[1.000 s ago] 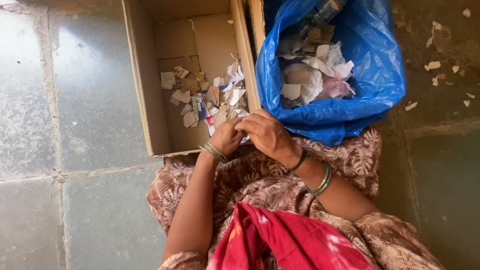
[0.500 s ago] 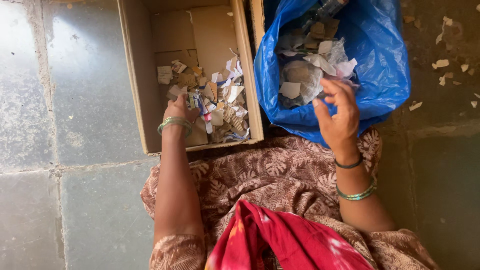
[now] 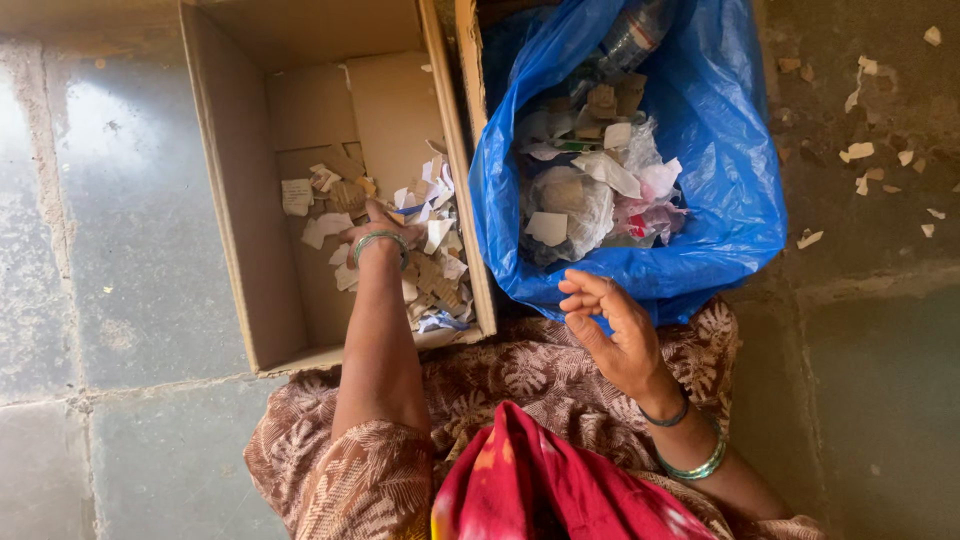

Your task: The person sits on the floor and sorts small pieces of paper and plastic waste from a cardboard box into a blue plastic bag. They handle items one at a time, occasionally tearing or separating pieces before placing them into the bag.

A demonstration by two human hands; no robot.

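Observation:
An open cardboard box (image 3: 235, 200) lies on the floor with a pile of torn paper and card scraps (image 3: 435, 270) in it. My left hand (image 3: 378, 226) reaches into the box and rests on the scraps; its fingertips are buried among them. To the right, a blue plastic bag (image 3: 730, 150) holds crumpled paper and plastic waste (image 3: 590, 190) and a clear plastic bottle (image 3: 630, 35). My right hand (image 3: 612, 325) hovers palm up at the bag's near edge, fingers loosely curled, with nothing in it.
Grey stone floor tiles (image 3: 120, 300) lie left of the box. Loose paper scraps (image 3: 860, 150) are scattered on the dark floor right of the bag. A brown leaf-patterned cloth (image 3: 520, 370) and a red cloth (image 3: 540, 480) cover my lap.
My right hand has drawn back from above the bag's contents to its near edge. My left hand has stayed in the box among the scraps. The view has shifted right.

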